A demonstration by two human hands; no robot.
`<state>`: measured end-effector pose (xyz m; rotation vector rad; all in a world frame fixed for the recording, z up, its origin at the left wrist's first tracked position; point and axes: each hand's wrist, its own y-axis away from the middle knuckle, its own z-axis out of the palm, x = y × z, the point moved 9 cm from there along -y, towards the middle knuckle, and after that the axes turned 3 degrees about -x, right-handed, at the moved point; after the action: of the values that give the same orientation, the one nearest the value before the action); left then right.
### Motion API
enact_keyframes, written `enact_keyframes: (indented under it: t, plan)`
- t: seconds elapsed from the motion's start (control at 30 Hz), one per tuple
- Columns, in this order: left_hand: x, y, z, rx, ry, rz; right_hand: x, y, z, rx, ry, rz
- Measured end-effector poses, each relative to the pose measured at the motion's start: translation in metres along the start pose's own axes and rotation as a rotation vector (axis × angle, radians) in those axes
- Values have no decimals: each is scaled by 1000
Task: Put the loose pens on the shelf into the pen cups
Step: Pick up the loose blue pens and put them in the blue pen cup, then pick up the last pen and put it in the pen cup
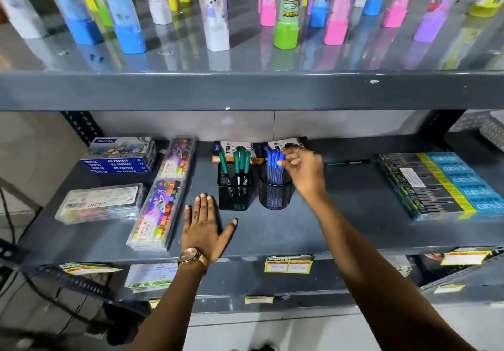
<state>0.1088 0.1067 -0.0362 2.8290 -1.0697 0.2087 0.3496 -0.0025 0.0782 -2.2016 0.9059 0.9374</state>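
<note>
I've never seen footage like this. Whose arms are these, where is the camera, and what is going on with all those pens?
There is no machine here: a person wears one camera on the head, so you look forward and down along their own arms at a grey metal shelf.

The left hand lies flat and empty on the shelf. The right hand is at the tops of the blue pens that stand in the round mesh cup; whether it grips one is too blurred to tell. Beside it, the square mesh cup holds green pens.

One loose dark pen lies farther right, not yet in a cup. Boxes of oil pastels lie to the left, and a pack of pencils to the right.
</note>
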Motion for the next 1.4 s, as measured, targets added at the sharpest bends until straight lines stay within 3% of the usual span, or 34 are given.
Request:
enact_keyframes:
  t: [0.13, 0.27, 0.33, 0.47, 0.57, 0.73, 0.87, 0.93, 1.03, 1.17, 1.27, 1.33, 1.4]
  plan:
    - [0, -1, 2, 3, -2, 1, 1, -2, 3, 1, 86, -20]
    - [-1, -2, 4, 5, -2, 4, 14, -12, -22, 133, 108, -27]
    - [-2, -2, 3, 10, 0, 1, 35, -23, -33, 149, 248, 17]
    - [-1, 0, 3, 8, -2, 1, 91, -38, -23, -128, 672, 122]
    - [-1, 0, 3, -2, -2, -4, 117, -41, -17, -316, 946, 90]
    - [-1, -1, 2, 1, -6, 0, 105, -35, -26, -249, 976, 2]
    - [-1, -1, 3, 2, 3, 6, 99, -24, -25, -296, 1007, -39]
    - [0, -2, 2, 7, 7, 7, 95, -22, -33, -276, 936, 3]
    - [-1, -1, 2, 10, 10, 8, 68, -26, -58, -115, 779, 13]
    - [-2, 0, 0, 9, 4, 2, -10, -20, -102, 282, 283, -204]
    - [-1, 0, 0, -2, 7, 3, -59, -5, -117, 469, -21, -303]
    - [-1, 1, -1, -1, 16, 8, -80, -2, -104, 490, -180, -298]
    - [0, 1, -2, 6, 24, 13, -95, -3, -76, 409, -361, -251]
